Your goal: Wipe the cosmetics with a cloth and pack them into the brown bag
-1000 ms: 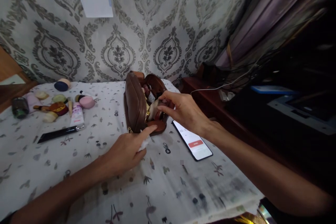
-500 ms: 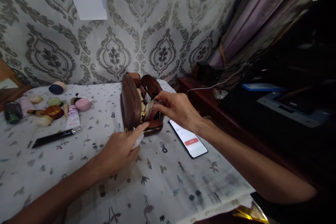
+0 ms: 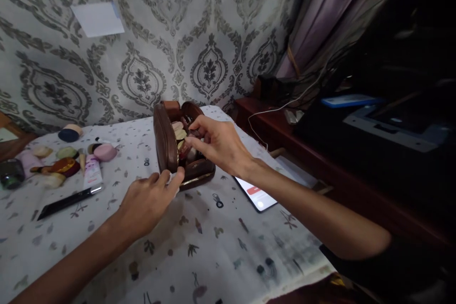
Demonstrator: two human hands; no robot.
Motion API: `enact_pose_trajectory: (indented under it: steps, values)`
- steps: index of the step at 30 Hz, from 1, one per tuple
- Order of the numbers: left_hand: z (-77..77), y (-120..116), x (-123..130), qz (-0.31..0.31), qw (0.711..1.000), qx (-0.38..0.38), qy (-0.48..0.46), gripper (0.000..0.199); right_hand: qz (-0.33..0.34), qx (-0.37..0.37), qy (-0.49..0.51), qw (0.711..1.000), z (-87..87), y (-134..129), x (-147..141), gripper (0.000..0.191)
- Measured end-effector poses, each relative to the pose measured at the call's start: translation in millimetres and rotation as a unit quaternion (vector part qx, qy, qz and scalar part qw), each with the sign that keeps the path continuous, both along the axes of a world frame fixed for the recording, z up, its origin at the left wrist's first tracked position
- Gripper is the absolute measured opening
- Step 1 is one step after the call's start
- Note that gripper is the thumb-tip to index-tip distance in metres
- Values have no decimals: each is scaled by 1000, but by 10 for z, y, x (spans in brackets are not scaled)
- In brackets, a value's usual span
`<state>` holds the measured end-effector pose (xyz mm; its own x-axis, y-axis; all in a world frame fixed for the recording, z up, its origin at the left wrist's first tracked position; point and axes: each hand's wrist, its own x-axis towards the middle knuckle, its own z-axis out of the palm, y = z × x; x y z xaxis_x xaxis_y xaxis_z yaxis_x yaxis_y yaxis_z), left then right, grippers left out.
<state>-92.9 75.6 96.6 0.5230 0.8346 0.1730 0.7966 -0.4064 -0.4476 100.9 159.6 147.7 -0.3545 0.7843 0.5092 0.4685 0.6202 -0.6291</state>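
Observation:
A brown zippered makeup bag (image 3: 166,140) stands unzipped, with several small items inside, some pale yellow and pinkish. Over its opening is my right hand (image 3: 223,145), thumb and forefinger apart and no held item plain to see; the fingertips partly cover the contents. At the bag's front corner, my left hand (image 3: 147,204) rests its fingertips by the zipper. Its fingers are curled on a crumpled white piece, like tissue, mostly hidden beneath them.
To the left lie a black brush (image 3: 67,202), a white-and-pink tube (image 3: 93,172), a pink sponge (image 3: 105,152), a round dark-and-beige container (image 3: 70,133) and a dark bottle (image 3: 11,174). A lit phone (image 3: 261,198) lies under my right forearm. A white cable (image 3: 281,113) crosses the dark red furniture.
My right hand was pinching a small pale item in the bag; now its thumb and forefinger are apart. My left hand stays at the bag's front. The view has shifted slightly.

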Motion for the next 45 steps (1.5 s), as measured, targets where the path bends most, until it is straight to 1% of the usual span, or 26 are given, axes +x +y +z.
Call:
enact_pose_trajectory:
  steps: [3, 7, 9, 12, 16, 18, 21, 24, 27, 29, 31, 35, 41, 45]
  values:
    - [-44, 9, -34, -22, 999, 38, -6, 57, 22, -23, 22, 999, -20, 54, 2, 7]
    - [-42, 22, -58, -57, 994, 97, -10, 55, 68, -63, 74, 993, -70, 158, 34, 6]
    - [-31, 30, -53, -69, 992, 107, -13, 55, 80, -87, 93, 989, -106, 211, 37, 8]
    - [-20, 40, -37, -80, 991, 107, -18, 54, 79, -131, 108, 982, -139, 275, 24, 13]
    - [-28, 39, -35, -76, 990, 114, -19, 52, 79, -172, 102, 977, -117, 324, 10, 14]
    - [-22, 39, -48, -79, 989, 123, -13, 52, 70, -162, 101, 979, -93, 329, 15, 13]
    - [37, 65, -77, -82, 987, 138, 17, 49, 44, -119, 106, 986, -67, 314, 25, 14]
    - [164, 124, -99, -69, 984, 152, 59, 51, 24, -86, 124, 988, -66, 292, 24, 13]
    - [297, 183, -114, -60, 982, 158, 80, 49, 21, -82, 141, 986, -88, 280, 10, 13]
    - [344, 201, -128, -57, 983, 154, 77, 47, 30, -84, 145, 985, -114, 280, -1, 14]
    - [344, 202, -148, -54, 985, 147, 66, 45, 45, -88, 142, 985, -147, 282, -13, 13]
    - [263, 197, -194, -55, 986, 154, 33, 38, 68, -86, 115, 987, -190, 279, -39, 10]
    - [180, 228, -240, -65, 987, 144, -9, 37, 80, -50, 89, 992, -138, 229, -77, 6]
    - [166, 229, -252, -56, 989, 138, -24, 39, 59, -35, 79, 995, -113, 226, -100, 8]
